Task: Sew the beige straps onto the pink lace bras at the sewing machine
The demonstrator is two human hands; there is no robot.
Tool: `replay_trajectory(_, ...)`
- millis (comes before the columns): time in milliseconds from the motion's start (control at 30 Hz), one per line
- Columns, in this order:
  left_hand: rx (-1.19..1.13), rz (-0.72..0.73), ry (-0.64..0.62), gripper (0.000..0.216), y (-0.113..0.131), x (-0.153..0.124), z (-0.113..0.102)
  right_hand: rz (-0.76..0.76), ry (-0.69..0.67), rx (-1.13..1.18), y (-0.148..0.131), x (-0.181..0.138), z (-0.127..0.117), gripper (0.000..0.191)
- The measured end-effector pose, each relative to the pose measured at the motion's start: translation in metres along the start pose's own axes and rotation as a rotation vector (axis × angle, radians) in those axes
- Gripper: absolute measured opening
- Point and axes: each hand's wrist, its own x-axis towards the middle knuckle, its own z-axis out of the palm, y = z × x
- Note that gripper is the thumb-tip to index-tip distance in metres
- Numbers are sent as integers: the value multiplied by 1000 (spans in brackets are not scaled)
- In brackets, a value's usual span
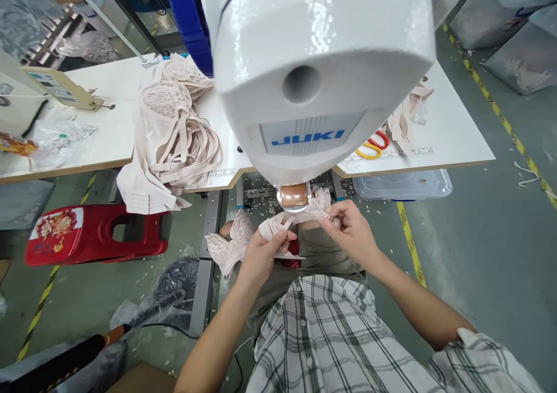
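A pale pink lace bra [237, 242] lies across my lap, its band [278, 226] stretched just below the head of a white sewing machine [322, 85]. My left hand [264, 255] pinches the band between thumb and fingers. On the other side, my right hand [351, 230] grips the band's far end close to the machine's lower tip. A lace part [322, 198] shows behind the band, next to the machine's round brown-and-metal end. The needle area is hidden under the machine head.
Bras and straps are heaped on the white table [456, 132] at the left, in a pile [174, 132]. Scissors [374, 145] with red and yellow handles lie at the right, near loose fabric strips [402, 120]. Below are a clear plastic lid [404, 184] and a red stool [96, 233].
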Motion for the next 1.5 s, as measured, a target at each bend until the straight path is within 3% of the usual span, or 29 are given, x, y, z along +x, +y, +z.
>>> replay_trajectory(67,-129,-28,83,38,0,1,3,-42,15,8,-1,-3,2,11)
replay_trajectory(167,-267,-30,155,37,-2,0,10,-274,-16,-22,-8,-5,9,12)
replay_trajectory(233,-278,24,183,36,-3,-2,16,-398,30,-47,-14,-5,15,12)
replay_trajectory(333,-224,97,208,34,-6,-6,23,-458,77,-82,-22,-3,23,13)
replay_trajectory(567,116,220,238,28,-13,-13,24,-363,40,-54,-19,2,28,18)
replay_trajectory(833,568,395,167,18,-12,-18,9,-262,-311,55,-23,15,5,9)
replay_trajectory(1100,547,372,99,24,-9,-14,7,-259,-382,86,-22,13,4,12)
replay_trajectory(1367,485,225,49,24,-5,-7,11,-96,-280,112,-16,8,15,8)
replay_trajectory(1500,559,248,70,23,0,-6,6,-20,-342,180,-15,10,9,8)
